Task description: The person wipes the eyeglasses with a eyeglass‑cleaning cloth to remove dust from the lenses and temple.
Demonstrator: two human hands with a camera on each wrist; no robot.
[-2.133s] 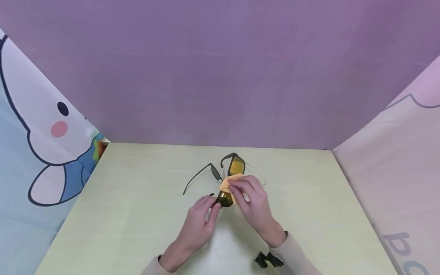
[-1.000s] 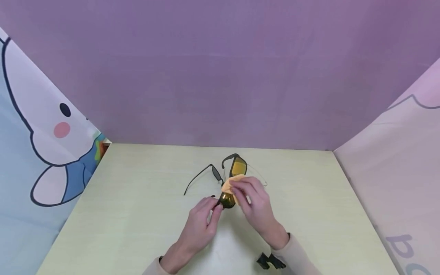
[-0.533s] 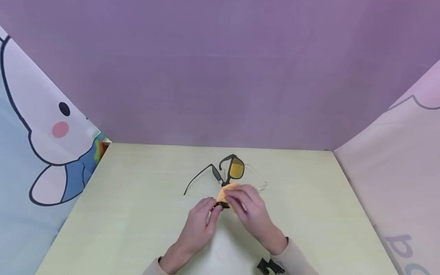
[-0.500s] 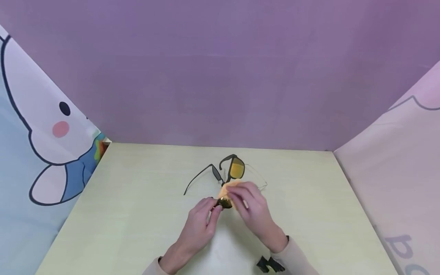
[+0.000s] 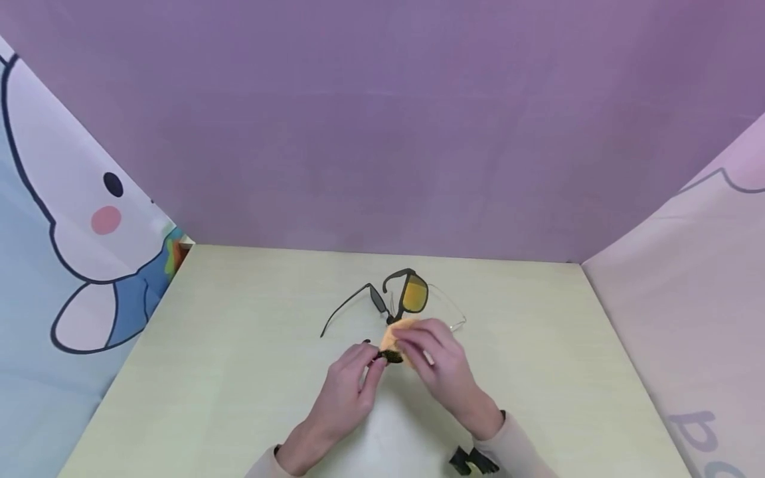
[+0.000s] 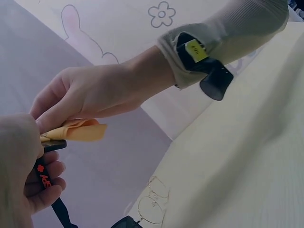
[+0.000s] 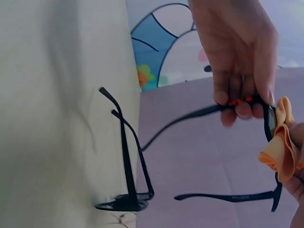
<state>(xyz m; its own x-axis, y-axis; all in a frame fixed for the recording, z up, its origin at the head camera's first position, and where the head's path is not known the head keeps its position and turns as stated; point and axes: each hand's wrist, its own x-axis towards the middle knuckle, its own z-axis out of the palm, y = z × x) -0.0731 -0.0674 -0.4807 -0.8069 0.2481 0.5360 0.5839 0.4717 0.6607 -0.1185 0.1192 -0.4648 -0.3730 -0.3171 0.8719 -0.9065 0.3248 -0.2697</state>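
My left hand point(image 5: 346, 388) pinches one end of a pair of black-framed glasses with yellow lenses point(image 5: 415, 294), held above the table. In the right wrist view its fingers curl round a black temple arm point(image 7: 204, 112) with red lettering. My right hand point(image 5: 445, 372) pinches a folded orange cloth point(image 5: 391, 337) against the lens nearer the left hand, covering most of it. The left wrist view shows the cloth point(image 6: 83, 130) between the right hand's fingers, over the frame's edge. The far lens is uncovered.
Black glasses point(image 5: 378, 299) with unfolded arms lie on the table point(image 5: 251, 318) behind the hands. Thin wire-rimmed glasses point(image 6: 151, 209) lie beside them. A black object point(image 5: 472, 461) is by the right sleeve. Purple and printed cloths surround the table.
The right hand and the cloth have moved down over the near lens, after shifting slightly up and down on it. The yellow-lensed glasses have tilted a little. The left hand keeps its hold.
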